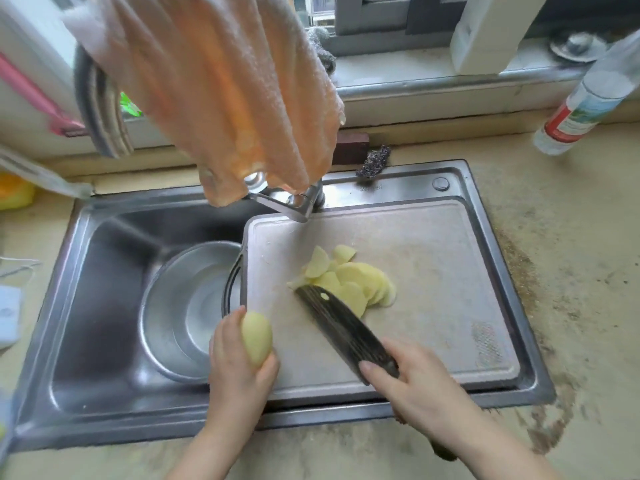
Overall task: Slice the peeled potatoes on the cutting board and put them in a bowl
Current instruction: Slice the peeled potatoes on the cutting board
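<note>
Over the sink [104,393], cutting board [433,271] carrying potato slices [349,282], left hand [239,368] grips a peeled potato [257,337], right hand [419,386] grips the knife [343,327].

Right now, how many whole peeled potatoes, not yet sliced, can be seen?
1: the whole peeled potato is held in the left hand at the cutting board's left edge. Others may be out of view.

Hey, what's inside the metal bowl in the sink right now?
The metal bowl shows only bare, shiny metal, with no potato slices; those lie on the cutting board. The board's edge and the left hand cover the bowl's right side, so that part is hidden.
</note>
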The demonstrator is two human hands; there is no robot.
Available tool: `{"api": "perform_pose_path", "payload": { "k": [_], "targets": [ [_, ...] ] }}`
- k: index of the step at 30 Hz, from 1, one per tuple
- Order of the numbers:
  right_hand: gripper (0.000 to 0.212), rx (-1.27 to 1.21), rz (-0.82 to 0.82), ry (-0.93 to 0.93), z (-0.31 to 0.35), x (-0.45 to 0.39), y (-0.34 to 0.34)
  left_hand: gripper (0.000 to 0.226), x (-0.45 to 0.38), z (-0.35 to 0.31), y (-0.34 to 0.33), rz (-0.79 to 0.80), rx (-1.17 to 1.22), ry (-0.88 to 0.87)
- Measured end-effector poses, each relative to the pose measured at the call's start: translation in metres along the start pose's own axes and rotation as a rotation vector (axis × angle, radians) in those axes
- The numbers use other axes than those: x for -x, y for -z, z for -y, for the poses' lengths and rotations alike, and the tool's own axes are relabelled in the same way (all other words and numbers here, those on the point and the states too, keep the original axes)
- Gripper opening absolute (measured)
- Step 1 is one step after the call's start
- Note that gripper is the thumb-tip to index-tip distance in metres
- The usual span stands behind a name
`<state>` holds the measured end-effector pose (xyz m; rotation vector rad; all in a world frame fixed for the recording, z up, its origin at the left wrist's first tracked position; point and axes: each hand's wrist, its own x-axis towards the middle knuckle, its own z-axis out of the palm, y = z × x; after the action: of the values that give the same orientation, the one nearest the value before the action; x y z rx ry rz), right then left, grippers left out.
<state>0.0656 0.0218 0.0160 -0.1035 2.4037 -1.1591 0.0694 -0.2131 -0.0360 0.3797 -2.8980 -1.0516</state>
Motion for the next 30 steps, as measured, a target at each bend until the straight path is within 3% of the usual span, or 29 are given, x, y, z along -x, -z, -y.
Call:
{"api": "perform_pose_path", "payload": {
  "k": [3,8,18,22,25,30],
  "targets": [
    [0.012,0.123,0.113,-0.017,0.013,-0.026,-0.018,0.073,0.007,0.007,-0.005,0.044,0.013,-0.015],
    [0.014,0.184,-0.083,-0.135,0.009,-0.049,-0.009,0.069,-0.002,-0.009,-0.022,0.118,0.032,-0.126],
    [0.011,0.237,-0.189,-0.227,-0.008,-0.039,0.019,0.073,-0.021,-0.042,-0.052,0.244,-0.012,-0.370],
    [0.012,0.272,-0.187,-0.174,0.005,-0.028,0.021,0.076,-0.015,-0.026,-0.044,0.119,0.091,-0.406],
    [0.011,0.289,-0.187,-0.093,0.019,-0.013,0.021,0.052,-0.007,-0.011,-0.042,-0.055,0.127,-0.530],
    [0.008,0.386,-0.090,-0.012,0.037,0.010,0.025,0.024,-0.004,-0.001,-0.052,-0.101,0.106,-0.733]
  ]
}}
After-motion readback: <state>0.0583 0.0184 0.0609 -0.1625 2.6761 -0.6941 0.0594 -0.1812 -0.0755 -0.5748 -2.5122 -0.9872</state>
